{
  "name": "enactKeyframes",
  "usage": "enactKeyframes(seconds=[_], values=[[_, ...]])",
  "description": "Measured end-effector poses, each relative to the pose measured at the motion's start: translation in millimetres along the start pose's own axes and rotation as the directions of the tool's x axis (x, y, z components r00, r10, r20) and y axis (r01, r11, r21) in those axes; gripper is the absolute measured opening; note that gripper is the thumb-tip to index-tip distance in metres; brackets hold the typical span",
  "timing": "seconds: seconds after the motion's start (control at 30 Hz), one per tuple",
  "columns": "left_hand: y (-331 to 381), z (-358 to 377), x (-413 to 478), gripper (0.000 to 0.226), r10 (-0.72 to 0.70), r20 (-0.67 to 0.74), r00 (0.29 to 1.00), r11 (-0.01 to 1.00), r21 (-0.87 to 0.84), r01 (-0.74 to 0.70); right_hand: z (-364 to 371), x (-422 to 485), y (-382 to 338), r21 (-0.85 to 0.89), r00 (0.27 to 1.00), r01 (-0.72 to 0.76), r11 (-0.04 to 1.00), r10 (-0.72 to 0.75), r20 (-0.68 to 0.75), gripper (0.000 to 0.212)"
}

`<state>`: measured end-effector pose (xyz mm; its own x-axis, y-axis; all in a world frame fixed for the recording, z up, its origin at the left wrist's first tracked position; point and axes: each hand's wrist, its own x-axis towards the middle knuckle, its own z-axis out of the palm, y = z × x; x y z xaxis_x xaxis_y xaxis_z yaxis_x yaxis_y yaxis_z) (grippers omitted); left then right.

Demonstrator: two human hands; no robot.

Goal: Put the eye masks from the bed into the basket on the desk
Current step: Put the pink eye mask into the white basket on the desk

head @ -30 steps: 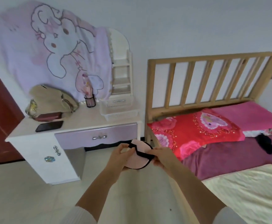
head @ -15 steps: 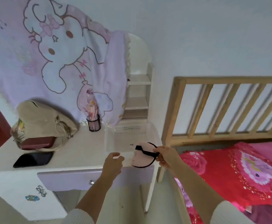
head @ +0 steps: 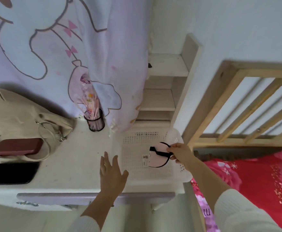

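1. Far left of the white mesh basket, a black phone lies flat on the tabletop, just in front of a dark red case and a beige handbag.
2. Nearer the basket, behind and to its left, a black mesh pen cup stands against a hanging cartoon-rabbit blanket.
3. The left hand hovers over the tabletop just left of the basket, its grip released, fingers spread, holding nothing.
4. The pink eye mask, edged in black with a black strap, hangs over the basket's right half.
5. The right hand has its grip pinched on the eye mask's strap at the basket's right rim.
6. Right of the basket stand the wooden bed frame and a red floral pillow.
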<state>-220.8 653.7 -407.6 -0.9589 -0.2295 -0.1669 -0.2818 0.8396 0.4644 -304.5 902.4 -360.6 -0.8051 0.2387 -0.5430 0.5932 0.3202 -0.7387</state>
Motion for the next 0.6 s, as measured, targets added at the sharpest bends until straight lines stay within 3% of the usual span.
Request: enactKeyframes(seconds=[0.13,0.23,0.33,0.47,0.6], values=[[-5,5,18,0.074,0.018,-0.013,1.0,1.0,0.022,-0.018,13,35,-2,-0.182,0.998,-0.054,0.982,0.061,0.032,0.007],[-5,7,19,0.077,0.015,0.001,1.0,1.0,0.023,-0.015,21,49,-3,-0.361,0.999,-0.04,0.932,0.044,0.003,0.021],[-4,7,17,0.079,0.005,0.015,1.0,1.0,0.013,-0.005,28,51,-1,-0.427,0.996,-0.047,0.903,0.009,-0.09,0.023],[-2,3,17,0.082,-0.009,0.063,0.998,0.999,0.034,0.006,33,43,2,-0.486,0.997,-0.017,0.874,-0.024,-0.077,0.026],[11,-5,21,0.085,0.073,0.063,0.995,0.994,0.082,-0.078,19,29,-3,-0.413,0.989,0.067,0.908,-0.114,-0.09,0.014]])
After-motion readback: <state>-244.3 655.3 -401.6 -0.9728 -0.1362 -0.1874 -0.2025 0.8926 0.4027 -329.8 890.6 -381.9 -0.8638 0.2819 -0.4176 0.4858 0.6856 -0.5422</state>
